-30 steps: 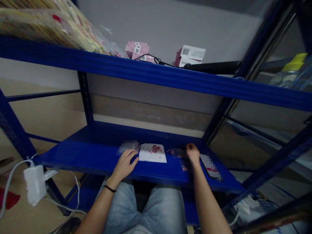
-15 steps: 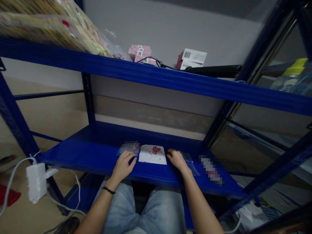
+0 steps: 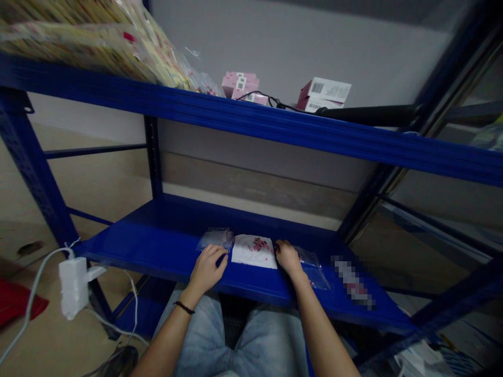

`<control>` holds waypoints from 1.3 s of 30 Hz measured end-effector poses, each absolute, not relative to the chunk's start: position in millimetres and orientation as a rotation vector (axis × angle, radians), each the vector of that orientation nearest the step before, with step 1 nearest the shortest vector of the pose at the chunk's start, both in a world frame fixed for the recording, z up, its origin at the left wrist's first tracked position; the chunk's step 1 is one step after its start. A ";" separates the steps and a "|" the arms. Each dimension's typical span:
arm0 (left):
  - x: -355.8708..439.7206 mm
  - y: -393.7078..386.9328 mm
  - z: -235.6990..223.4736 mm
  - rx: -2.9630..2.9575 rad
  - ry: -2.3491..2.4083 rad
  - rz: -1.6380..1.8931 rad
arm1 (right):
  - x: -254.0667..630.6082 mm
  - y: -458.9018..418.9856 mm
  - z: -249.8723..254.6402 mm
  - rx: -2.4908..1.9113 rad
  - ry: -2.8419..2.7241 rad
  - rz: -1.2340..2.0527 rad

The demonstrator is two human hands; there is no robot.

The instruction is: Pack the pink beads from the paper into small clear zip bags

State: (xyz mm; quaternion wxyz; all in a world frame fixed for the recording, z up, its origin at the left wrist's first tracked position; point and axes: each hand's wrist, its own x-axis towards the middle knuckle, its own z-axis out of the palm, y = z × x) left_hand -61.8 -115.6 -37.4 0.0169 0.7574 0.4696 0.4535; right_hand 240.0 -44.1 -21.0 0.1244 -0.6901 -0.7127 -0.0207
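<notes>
A white paper sheet point(image 3: 251, 254) lies on the blue lower shelf point(image 3: 157, 238) with a small heap of pink beads point(image 3: 260, 244) on it. My left hand point(image 3: 208, 268) rests on the shelf at the sheet's left edge, fingers loosely curled, beside a stack of clear plastic bags point(image 3: 217, 238). My right hand point(image 3: 288, 257) sits at the sheet's right edge, fingers bent down near the beads. It lies partly over a clear bag point(image 3: 314, 264). What its fingertips hold, if anything, is too small to see.
The upper shelf point(image 3: 251, 123) carries packed bags point(image 3: 98, 42), pink and white boxes point(image 3: 324, 94) and a black tube point(image 3: 369, 114). A white power adapter point(image 3: 73, 285) hangs on a cable at the left. Blue uprights frame both sides. My knees are under the shelf.
My right hand moved left from the right part of the shelf to the sheet's right edge. The left hand stayed put. The camera view shifted slightly.
</notes>
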 end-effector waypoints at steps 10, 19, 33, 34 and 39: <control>-61.9 -114.7 -39.0 2.354 1.498 1.358 | 255.5 -23.8 -15.8 -1.761 -2.275 0.146; -61.6 -116.2 -39.0 2.352 1.493 1.388 | 251.6 -1.5 -14.8 -1.888 -2.321 0.152; -60.6 -116.8 -37.7 2.348 1.483 1.408 | 239.2 0.7 -1.9 -1.899 -2.204 0.141; -60.4 -116.8 -37.7 2.346 1.487 1.399 | 236.1 1.8 1.0 -1.862 -2.206 0.150; -60.2 -117.5 -36.9 2.349 1.509 1.362 | 217.8 8.8 6.8 -1.724 -2.250 0.221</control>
